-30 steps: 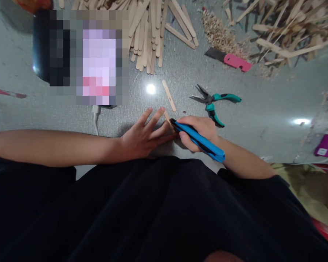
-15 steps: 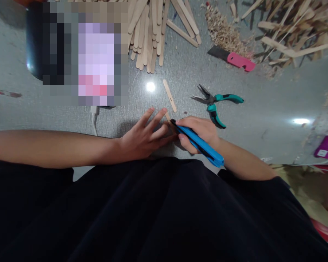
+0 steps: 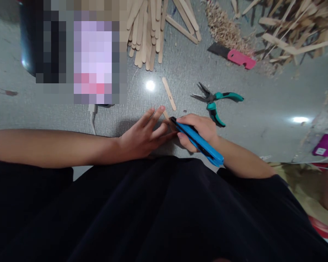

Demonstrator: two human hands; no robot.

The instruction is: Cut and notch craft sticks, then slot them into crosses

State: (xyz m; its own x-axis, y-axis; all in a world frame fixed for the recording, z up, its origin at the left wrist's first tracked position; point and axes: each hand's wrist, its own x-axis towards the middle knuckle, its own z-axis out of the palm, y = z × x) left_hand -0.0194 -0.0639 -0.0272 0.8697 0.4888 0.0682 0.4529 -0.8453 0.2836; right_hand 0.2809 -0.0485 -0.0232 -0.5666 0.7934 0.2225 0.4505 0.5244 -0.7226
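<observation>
My right hand [image 3: 200, 129] is closed around a blue utility knife [image 3: 200, 142], whose black tip end points up and to the left. That tip meets a wooden craft stick [image 3: 166, 115] on the table, partly covered by my fingers. My left hand [image 3: 143, 136] lies flat with its fingers spread, fingertips against the same stick. Just beyond lies a second craft stick [image 3: 168, 94] with a small dark slot in it. Long-nose pliers [image 3: 212, 97] with teal and black handles rest open to the right of it.
Craft sticks [image 3: 146, 36] lie heaped at the top. A pink-handled blade [image 3: 240, 59] sits beside wood shavings [image 3: 224, 27] and a pile of broken sticks [image 3: 295, 40]. A white cable [image 3: 92, 118] runs below a blurred-out device. At right is a purple object [image 3: 325, 144].
The view has shifted slightly, moving things on the table a little up in the picture. Both hands keep nearly the same pose at the stick, with the knife tip still on it.
</observation>
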